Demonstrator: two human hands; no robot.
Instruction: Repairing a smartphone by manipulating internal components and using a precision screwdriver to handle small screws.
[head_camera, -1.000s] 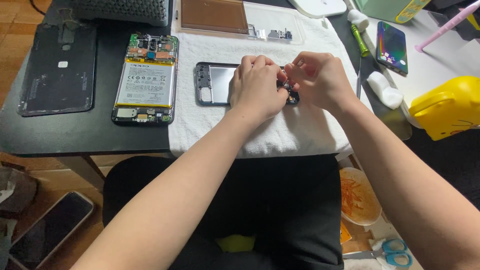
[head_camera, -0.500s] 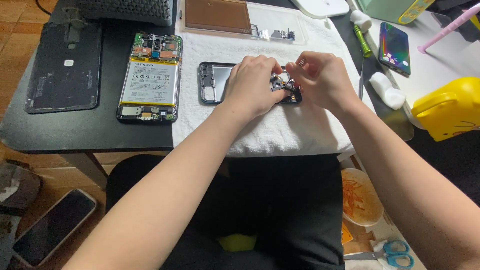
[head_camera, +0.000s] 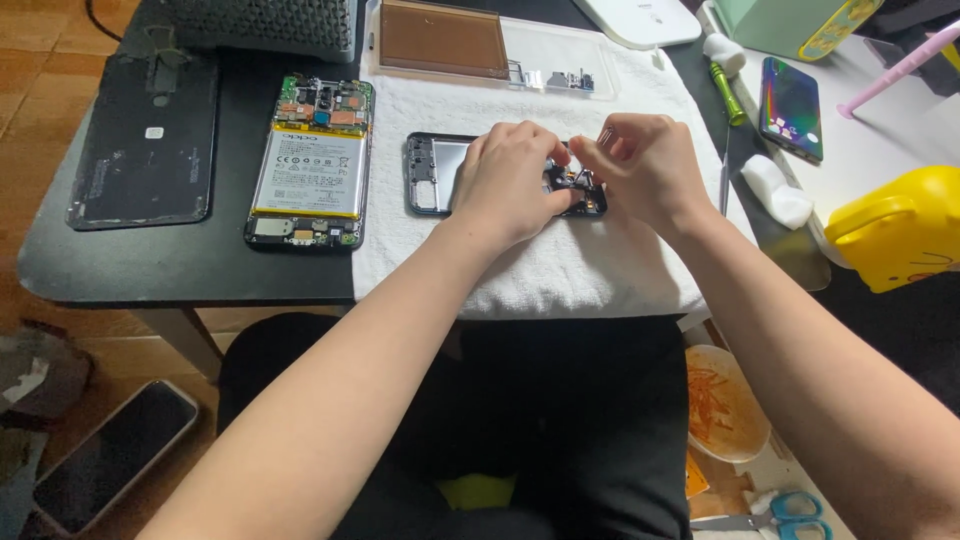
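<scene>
dark phone frame (head_camera: 432, 175), flat, open, both hands on it

Both forearms reach forward, left hand (head_camera: 508, 182) and right hand (head_camera: 645, 165) curled, fingertips meeting.

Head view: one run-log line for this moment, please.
left hand on phone frame | right hand at its end | white towel under

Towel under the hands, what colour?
White: the towel is plain with a looped texture, and it lies over the black table. Best seen in the head view.
</scene>
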